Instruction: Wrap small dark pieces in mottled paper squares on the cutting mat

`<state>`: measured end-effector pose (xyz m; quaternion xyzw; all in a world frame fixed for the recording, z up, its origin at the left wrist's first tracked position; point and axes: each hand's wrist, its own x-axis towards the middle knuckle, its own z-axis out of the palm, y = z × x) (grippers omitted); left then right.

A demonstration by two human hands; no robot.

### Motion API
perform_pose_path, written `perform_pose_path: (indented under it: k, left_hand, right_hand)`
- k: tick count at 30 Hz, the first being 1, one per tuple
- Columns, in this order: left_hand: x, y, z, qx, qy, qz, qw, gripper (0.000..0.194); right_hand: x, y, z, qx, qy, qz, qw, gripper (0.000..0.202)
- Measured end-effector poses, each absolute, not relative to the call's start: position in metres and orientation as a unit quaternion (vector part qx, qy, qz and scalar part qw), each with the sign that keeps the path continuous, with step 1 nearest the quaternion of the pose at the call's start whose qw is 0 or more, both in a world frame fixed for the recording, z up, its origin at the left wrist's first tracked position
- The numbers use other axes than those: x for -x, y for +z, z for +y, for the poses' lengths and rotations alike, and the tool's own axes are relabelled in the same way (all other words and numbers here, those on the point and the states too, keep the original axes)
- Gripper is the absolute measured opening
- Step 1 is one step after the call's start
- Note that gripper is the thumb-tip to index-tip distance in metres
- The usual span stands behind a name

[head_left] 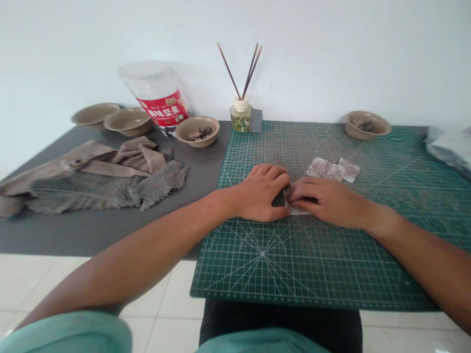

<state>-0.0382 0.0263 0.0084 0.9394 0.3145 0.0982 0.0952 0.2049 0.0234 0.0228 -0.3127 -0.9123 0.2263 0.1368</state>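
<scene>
A small whitish piece of paper [299, 211] lies on the green cutting mat [257, 274], mostly covered by my hands. From the left, my left hand [262, 193] presses on its edge, fingers bent and the thumb set apart below. My right hand [327, 198] is closed in a pinch over the paper. Whatever sits between its fingertips is too small and blurred to name. Just beyond my right hand lie two brown-smudged paper pieces, a larger one [324, 168] and a smaller one [349, 170], touching or overlapping.
On the left lie crumpled grey-brown cloths [110, 181]. Behind them stand two brown bowls [95, 117], a clear tub with a red label [162, 105] and a bowl of dark scraps [197, 139]. A reed diffuser [241, 117], another bowl [362, 131] and a plastic bag [451, 147] line the back.
</scene>
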Motion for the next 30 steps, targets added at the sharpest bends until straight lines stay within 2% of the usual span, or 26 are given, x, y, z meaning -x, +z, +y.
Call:
perform_pose_path:
  k: [3, 7, 13, 18, 23, 27, 30]
  left_hand:
    - [0.038, 0.008, 0.027, -0.939, 0.096, 0.318, 0.089, 0.057]
    - [0.038, 0.009, 0.026, -0.941, 0.09, 0.313, 0.091, 0.059]
    - [0.039, 0.009, 0.026, -0.94, 0.092, 0.314, 0.093, 0.056]
    - [0.039, 0.009, 0.026, -0.941, 0.093, 0.312, 0.095, 0.057]
    - [0.039, 0.009, 0.027, -0.941, 0.095, 0.311, 0.09, 0.058]
    - [0.039, 0.009, 0.026, -0.94, 0.086, 0.316, 0.093, 0.06]
    - [0.039, 0.009, 0.026, -0.941, 0.084, 0.315, 0.09, 0.06]
  right_hand:
    - [-0.209, 0.025, 0.027, 0.364, 0.181, -0.902, 0.143, 0.015]
    - [-0.211, 0.026, 0.026, 0.313, 0.238, -0.914, 0.098, 0.014]
    - [-0.213, 0.026, 0.031, 0.36, 0.176, -0.907, 0.13, 0.015]
    - [-0.213, 0.03, 0.027, 0.286, 0.245, -0.923, 0.076, 0.016]
    - [-0.218, 0.027, 0.031, 0.357, 0.147, -0.914, 0.123, 0.015]
    - [-0.221, 0.025, 0.028, 0.281, 0.199, -0.934, 0.096, 0.018]
    - [-0.215, 0.021, 0.029, 0.27, 0.198, -0.935, 0.12, 0.019]
